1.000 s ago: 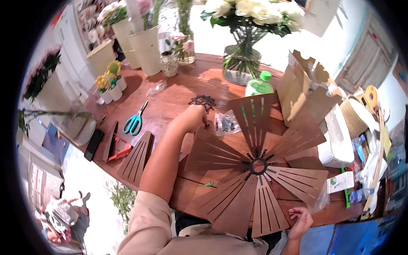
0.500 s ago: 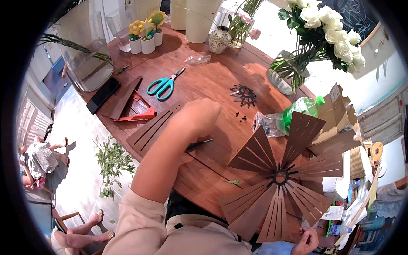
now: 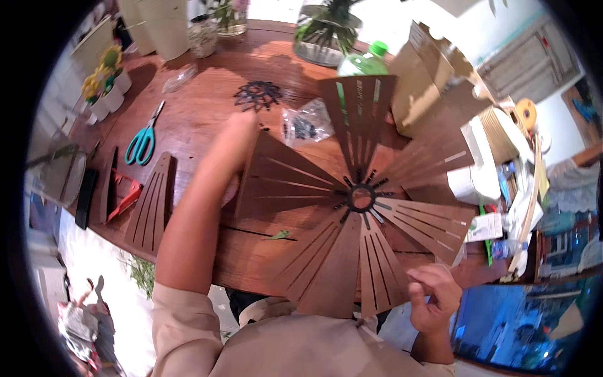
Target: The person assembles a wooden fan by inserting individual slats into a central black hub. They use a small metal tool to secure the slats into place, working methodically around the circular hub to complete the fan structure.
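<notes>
My table point(image 3: 201, 88) is reddish wood, with a weathered door point(image 3: 534, 60) at two o'clock. The brown wheel point(image 3: 362, 210) spreads between my hands. Left fingers point(image 3: 244, 124), at its ten o'clock, blur near a black ring point(image 3: 257, 96); right fingers point(image 3: 428, 274) curl loosely at five — I can't tell what either holds.

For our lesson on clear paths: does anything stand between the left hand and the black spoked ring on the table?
Nothing visible does. The left hand, blurred, is at the near side of the black spoked ring; whether they touch is unclear. The plastic bag lies to the right, not between them.
</notes>
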